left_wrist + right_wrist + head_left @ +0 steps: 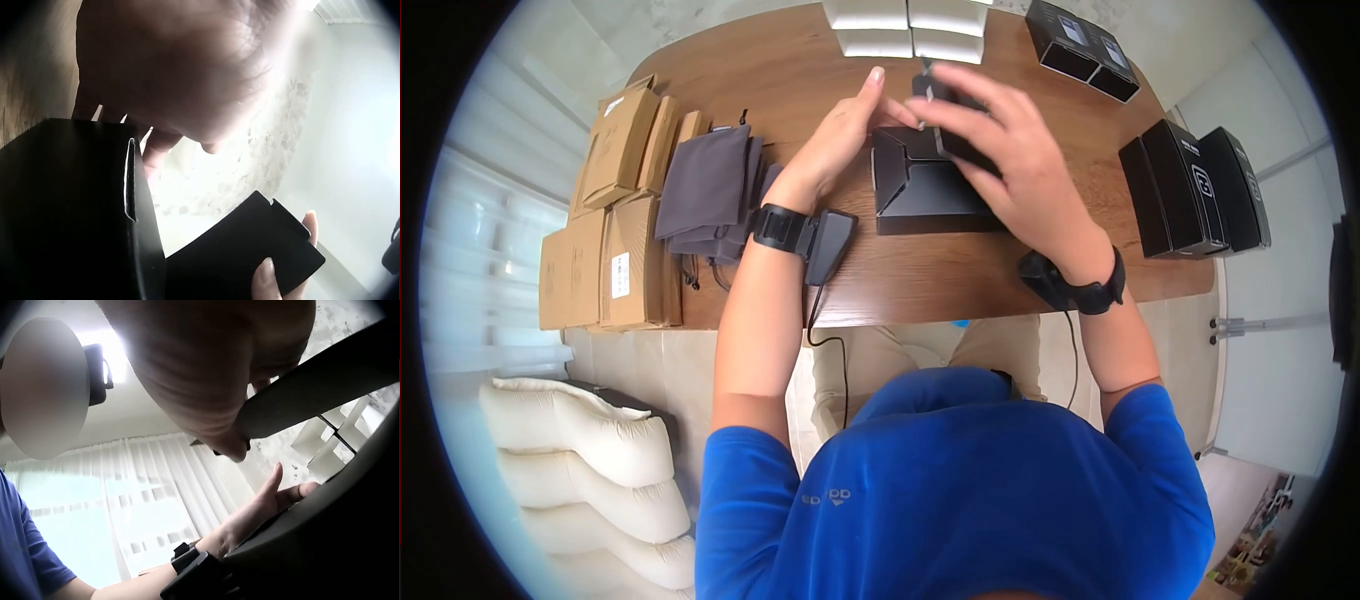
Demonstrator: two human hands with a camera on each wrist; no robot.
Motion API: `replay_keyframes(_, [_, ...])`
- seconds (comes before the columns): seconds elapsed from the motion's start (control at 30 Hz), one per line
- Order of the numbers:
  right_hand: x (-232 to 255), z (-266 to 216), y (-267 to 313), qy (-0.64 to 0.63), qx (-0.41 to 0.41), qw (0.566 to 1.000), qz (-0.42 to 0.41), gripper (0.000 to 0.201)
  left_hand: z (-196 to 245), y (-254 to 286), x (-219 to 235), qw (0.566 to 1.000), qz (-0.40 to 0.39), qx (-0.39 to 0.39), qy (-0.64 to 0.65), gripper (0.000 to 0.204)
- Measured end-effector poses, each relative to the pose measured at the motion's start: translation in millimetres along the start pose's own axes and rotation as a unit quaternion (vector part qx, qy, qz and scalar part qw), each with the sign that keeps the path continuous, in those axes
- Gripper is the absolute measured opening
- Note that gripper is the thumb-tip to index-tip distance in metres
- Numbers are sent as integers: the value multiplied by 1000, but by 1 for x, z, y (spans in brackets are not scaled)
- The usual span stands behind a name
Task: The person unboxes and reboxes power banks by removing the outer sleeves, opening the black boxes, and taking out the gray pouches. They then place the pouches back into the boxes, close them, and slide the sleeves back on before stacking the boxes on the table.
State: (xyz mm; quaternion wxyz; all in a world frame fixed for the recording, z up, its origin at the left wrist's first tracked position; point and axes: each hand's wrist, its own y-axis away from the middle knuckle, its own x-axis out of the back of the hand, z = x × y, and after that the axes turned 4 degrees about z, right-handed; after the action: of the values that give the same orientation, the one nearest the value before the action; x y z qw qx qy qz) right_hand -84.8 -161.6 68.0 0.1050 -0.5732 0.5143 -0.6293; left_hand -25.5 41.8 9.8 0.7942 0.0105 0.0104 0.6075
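Note:
A black cardboard box (935, 212) lies on the wooden table in front of the person. Its lid flap (234, 250) stands raised at the right, and the right hand (1025, 150) pinches that flap between thumb and fingers. In the right wrist view the flap (312, 394) slants away from the fingers. The left hand (840, 135) is at the box's far left side, thumb up and fingers extended along the far edge. Seen from the left wrist, its palm (169, 62) hangs over the box, with the fingertips partly hidden behind it.
Brown cardboard boxes (625, 150) are stacked at the left, beside dark grey cloth pouches (705, 180). Black boxes (1180, 190) stand at the right edge, with more black boxes (1083, 48) at the back right. White open compartments (875, 42) sit at the back.

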Motion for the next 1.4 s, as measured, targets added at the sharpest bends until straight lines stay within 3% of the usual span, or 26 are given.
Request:
replay_keyframes(0.03, [-6,-2,3,-10,0,999,-36,53,0,0,-2,999,49,14,-16,70])
replay_keyframes(0.13, [-17,-10,9,-31,-7,991,-129,49,-3,-5,-3,996,64,40,37,71])
replay_keyframes(0.23, [-24,-11,17,-17,-1,984,-176,46,-2,-2,-1,1000,8,4,-14,72])
replay_keyframes(0.93, [-25,-11,18,-14,-11,971,-237,39,-5,-1,-4,997,-28,-27,-60,71])
replay_keyframes(1.4, [-23,-14,24,3,-31,950,-310,56,-14,-6,-4,994,-24,-4,-108,73])
